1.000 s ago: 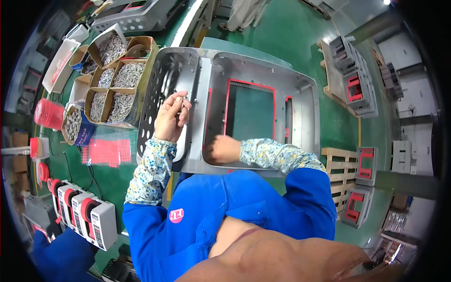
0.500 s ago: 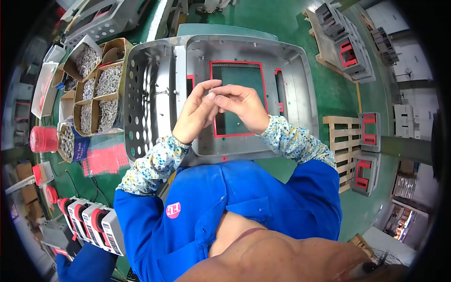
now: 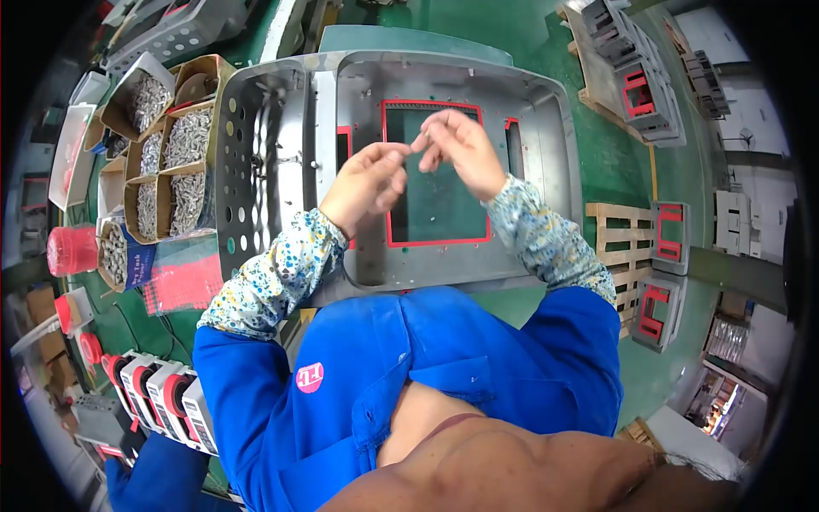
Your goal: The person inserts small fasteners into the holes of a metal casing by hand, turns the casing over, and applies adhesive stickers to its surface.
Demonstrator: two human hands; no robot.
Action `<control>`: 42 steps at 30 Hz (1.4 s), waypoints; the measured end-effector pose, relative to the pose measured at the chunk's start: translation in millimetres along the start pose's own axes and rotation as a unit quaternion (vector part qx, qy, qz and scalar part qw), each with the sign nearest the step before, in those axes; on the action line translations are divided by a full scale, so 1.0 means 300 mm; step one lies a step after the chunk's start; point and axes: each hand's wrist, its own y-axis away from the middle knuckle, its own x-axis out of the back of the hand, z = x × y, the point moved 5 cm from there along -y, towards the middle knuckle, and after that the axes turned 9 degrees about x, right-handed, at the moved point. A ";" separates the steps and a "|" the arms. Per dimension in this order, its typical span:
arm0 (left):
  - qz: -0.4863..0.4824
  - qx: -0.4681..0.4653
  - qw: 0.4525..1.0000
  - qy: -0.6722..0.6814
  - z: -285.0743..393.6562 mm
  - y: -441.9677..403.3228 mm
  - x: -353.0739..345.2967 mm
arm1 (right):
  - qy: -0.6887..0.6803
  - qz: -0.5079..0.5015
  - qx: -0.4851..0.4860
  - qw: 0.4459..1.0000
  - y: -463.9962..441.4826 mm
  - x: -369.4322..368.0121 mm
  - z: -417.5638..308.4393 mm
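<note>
My left hand (image 3: pixel 368 183) is closed, with thumb and forefinger pinched together at their tips. Close beside it, my right hand (image 3: pixel 463 152) is also pinched, its fingertips almost meeting the left ones. Whatever is between the fingers is too small to make out. Both hands hover over a large grey metal housing (image 3: pixel 546 149). A rectangular opening edged with a red strip (image 3: pixel 484 200) lies beneath them, with green floor visible through it. To the left, the housing has a side panel with rows of round holes (image 3: pixel 229 171).
Divided cardboard boxes at left hold many small metal parts (image 3: pixel 188 136). Near them lie a red jar (image 3: pixel 72 250), a pink sheet (image 3: pixel 183 282) and several white-and-red devices (image 3: pixel 166 397). On the right are a wooden pallet (image 3: pixel 610 256) and more grey housings (image 3: pixel 657 311).
My hands have drawn apart slightly. The right hand has moved up and to the right, while the left has shifted a little. The view has also shifted slightly.
</note>
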 end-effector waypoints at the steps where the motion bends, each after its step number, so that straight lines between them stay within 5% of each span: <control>1: 0.031 -0.007 0.999 0.039 -0.008 -0.016 0.030 | 0.088 0.027 0.005 0.996 -0.038 0.053 0.040; 4: 0.062 -0.036 0.988 0.139 -0.007 -0.048 0.055 | 0.273 0.059 0.059 0.958 -0.119 0.147 0.124; 6: 0.026 -0.043 0.996 0.080 -0.021 -0.060 0.060 | 0.370 0.064 0.106 0.921 -0.158 0.206 0.156; 8: 0.014 -0.029 0.997 0.070 -0.026 -0.057 0.062 | 0.511 0.103 0.160 0.838 -0.191 0.301 0.168; 13: 0.029 -0.048 0.997 0.058 -0.016 -0.058 0.043 | 0.538 0.174 0.070 0.822 -0.212 0.453 0.199; 28: 0.065 -0.055 0.995 0.049 -0.033 -0.062 0.056 | 0.724 0.035 0.199 0.659 -0.280 0.375 0.209; 34: 0.091 -0.060 0.993 0.050 -0.029 -0.066 0.061 | 0.772 0.039 0.090 0.627 -0.297 0.374 0.223; 36: 0.113 -0.030 0.993 0.009 -0.030 -0.059 0.067 | 0.748 0.073 0.255 0.609 -0.266 0.325 0.172; 39: 0.149 -0.023 0.988 -0.018 -0.041 -0.067 0.069 | 0.494 -0.054 0.187 0.847 -0.137 0.070 0.015; 42: 0.136 -0.039 0.988 -0.058 -0.027 -0.055 -0.004 | 0.374 -0.126 0.155 0.906 -0.005 -0.037 -0.061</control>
